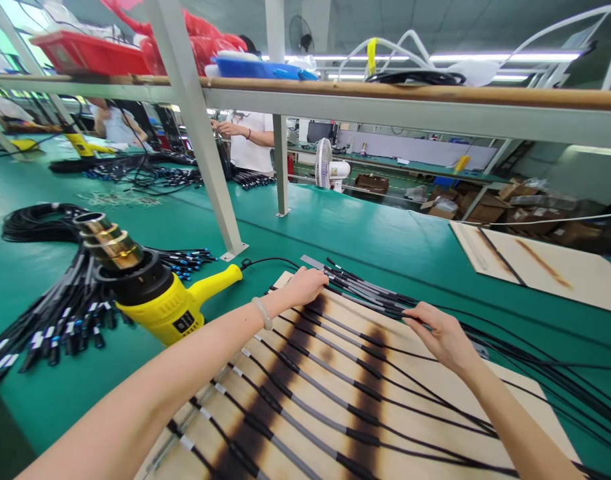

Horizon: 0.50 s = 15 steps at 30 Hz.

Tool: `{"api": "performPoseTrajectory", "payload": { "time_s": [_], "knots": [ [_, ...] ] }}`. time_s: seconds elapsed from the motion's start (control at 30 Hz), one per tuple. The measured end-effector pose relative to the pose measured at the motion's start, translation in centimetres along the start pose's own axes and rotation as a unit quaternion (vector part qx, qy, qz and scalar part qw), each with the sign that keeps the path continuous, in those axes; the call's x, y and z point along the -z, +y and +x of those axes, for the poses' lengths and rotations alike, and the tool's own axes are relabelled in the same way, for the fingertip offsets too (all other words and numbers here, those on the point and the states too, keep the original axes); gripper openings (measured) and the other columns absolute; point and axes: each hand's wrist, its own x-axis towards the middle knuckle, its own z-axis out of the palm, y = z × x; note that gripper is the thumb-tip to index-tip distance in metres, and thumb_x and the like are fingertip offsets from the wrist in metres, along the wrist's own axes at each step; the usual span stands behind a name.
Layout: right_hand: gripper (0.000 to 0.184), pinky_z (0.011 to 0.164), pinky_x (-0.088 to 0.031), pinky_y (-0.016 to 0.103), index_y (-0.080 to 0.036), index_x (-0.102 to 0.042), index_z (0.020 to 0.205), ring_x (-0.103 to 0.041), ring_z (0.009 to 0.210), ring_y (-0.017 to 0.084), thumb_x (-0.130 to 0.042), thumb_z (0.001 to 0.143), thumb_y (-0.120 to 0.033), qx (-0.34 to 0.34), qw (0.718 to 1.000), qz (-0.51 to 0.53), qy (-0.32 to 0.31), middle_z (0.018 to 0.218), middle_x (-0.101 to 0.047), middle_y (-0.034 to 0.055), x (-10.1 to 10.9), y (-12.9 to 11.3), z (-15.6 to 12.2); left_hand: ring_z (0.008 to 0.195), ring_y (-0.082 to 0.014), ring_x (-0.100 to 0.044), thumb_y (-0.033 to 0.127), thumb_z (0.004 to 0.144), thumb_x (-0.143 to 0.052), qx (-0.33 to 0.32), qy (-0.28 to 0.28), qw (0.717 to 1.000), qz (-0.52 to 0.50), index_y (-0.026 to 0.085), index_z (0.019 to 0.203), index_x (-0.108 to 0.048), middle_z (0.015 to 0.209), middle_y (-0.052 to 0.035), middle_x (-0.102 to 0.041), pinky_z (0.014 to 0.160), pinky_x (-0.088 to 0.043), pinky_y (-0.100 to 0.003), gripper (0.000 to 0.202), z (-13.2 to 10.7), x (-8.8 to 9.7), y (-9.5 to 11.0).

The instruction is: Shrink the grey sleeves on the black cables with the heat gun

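Observation:
My left hand (298, 287) lies flat on the far end of several black cables with grey sleeves (330, 393), which stretch across a scorched plywood board (528, 427). A pale bangle (263, 313) circles my left wrist. My right hand (442, 337) rests with its fingers over the cables further right. Dark burn bands cross the board beneath them. To the left of my left forearm, a yellow heat gun (160, 300) with a black and brass nozzle lies on its side, not touched by either hand.
Left of the board lies a bundle of black cables with blue connectors (70, 320) on the green bench mat (305, 227). Another wooden board (545, 267) lies at right. A metal post (195, 113) supports a shelf rail overhead. Beyond it stands a person in a white shirt (245, 137).

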Motion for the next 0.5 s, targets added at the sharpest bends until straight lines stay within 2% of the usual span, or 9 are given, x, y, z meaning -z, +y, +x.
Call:
{"api": "performPoseTrajectory", "payload": {
  "time_s": [0.07,0.17,0.33,0.5],
  "knots": [
    [0.029,0.060,-0.045,0.028,-0.021,-0.065,0.087,-0.058,0.066,0.017,-0.044,0.088,-0.041,0.009,1.000,0.000,-0.015,0.072,-0.060,0.0050,-0.5,-1.0,0.1,0.092,-0.0177,-0.059,0.017,0.088,-0.043,0.016,-0.006,1.000,-0.011,0.019,0.094,-0.065,0.099,-0.0044,-0.066,0.076,-0.039,-0.027,0.023,-0.7,0.9,-0.5],
    [0.028,0.060,-0.045,0.029,-0.021,-0.065,0.086,-0.059,0.066,0.018,-0.043,0.088,-0.038,-0.007,0.999,0.020,-0.038,0.072,-0.063,0.0051,-3.1,-1.8,0.0,0.098,-0.0175,-0.058,0.017,0.086,-0.048,0.048,-0.023,0.998,-0.022,0.019,0.097,-0.066,0.102,-0.0039,-0.067,0.080,-0.039,-0.026,0.021,-2.0,1.9,-1.6],
    [0.028,0.068,-0.050,0.032,-0.021,-0.065,0.085,-0.064,0.074,0.020,-0.044,0.084,-0.040,-0.061,0.995,0.077,-0.017,0.080,-0.069,0.0060,-7.4,-0.6,0.2,0.096,-0.0195,-0.058,0.016,0.087,-0.048,0.067,-0.056,0.996,0.008,0.019,0.087,-0.068,0.096,-0.0042,-0.067,0.077,-0.037,-0.029,0.020,-3.9,2.3,-2.7],
    [0.030,0.070,-0.052,0.034,-0.020,-0.066,0.086,-0.066,0.076,0.022,-0.047,0.082,-0.043,-0.081,0.993,0.085,-0.007,0.083,-0.071,0.0069,-8.3,0.5,0.1,0.097,-0.0191,-0.056,0.018,0.088,-0.049,0.034,-0.069,0.997,0.017,0.021,0.089,-0.068,0.097,-0.0039,-0.065,0.075,-0.036,-0.029,0.019,-4.3,1.6,-3.6]
  ]
}}
